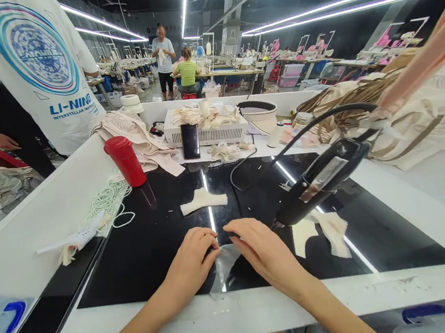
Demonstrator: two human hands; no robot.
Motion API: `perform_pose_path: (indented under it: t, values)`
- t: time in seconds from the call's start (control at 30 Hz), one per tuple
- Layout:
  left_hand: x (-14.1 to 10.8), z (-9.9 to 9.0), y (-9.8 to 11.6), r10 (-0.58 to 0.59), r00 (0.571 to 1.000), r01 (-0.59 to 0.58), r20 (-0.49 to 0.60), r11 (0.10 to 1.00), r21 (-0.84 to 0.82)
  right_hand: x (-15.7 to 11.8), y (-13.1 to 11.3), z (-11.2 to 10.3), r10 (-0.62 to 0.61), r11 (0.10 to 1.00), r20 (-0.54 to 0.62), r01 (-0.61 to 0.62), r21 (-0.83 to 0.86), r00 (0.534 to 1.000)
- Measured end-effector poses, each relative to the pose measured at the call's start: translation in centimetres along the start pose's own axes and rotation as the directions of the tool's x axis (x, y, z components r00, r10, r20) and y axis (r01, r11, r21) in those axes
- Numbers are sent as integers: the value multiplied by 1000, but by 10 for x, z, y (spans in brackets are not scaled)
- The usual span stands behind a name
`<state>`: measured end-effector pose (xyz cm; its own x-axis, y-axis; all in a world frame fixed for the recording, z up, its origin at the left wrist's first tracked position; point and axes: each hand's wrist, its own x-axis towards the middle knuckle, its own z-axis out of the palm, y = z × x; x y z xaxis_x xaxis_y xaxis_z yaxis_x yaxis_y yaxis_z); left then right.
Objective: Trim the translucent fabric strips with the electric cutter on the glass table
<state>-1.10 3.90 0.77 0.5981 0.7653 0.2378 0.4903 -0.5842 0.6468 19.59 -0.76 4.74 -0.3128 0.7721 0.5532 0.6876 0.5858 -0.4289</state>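
Both hands are over the front middle of a glossy black panel (157, 261). My left hand (195, 256) has its thumb and fingers curled toward each other at the edge of a thin, see-through sheet (228, 260). On the sheet's other side, my right hand (259, 246) is bent with a gap between thumb and fingers. A cream fabric piece (203, 200) lies flat beyond the hands. Right of my right hand, more cream pieces (334, 233) lie beside a black handheld tool (321, 178) with a cable, leaning over the panel.
A red cup (125, 161) and pale green cords (107, 199) stand at the left, with a dark flat device (62, 294) nearer. A phone (190, 141) leans on a white box (218, 133) behind. Fabric (418, 110) is heaped right; a person in white (37, 65) stands left.
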Motion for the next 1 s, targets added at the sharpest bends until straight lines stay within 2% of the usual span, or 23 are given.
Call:
perform_pose_path:
  t: [0.17,0.27,0.4,0.57,0.7,0.83,1.0]
  values:
    - [1,-10,3,-89,995,95,53,988,-120,8,11,15,94,991,271,-117,71,958]
    - [4,-20,3,-181,979,199,93,944,-263,11,10,12,162,969,335,-214,127,928]
    - [14,-27,-1,-245,967,251,76,841,-480,20,14,14,246,918,292,-319,235,924]
    - [38,-29,-14,-296,955,260,18,807,-530,46,32,31,314,913,84,-325,245,946]
    - [62,-33,-28,-317,944,247,-96,866,-434,68,47,45,332,928,-22,-322,187,943]
    - [77,-40,-37,-270,943,232,-193,952,-199,82,60,58,317,946,-57,-311,92,947]
    - [85,-41,-42,-202,961,227,-187,966,122,86,73,72,305,949,-62,-309,-70,950]
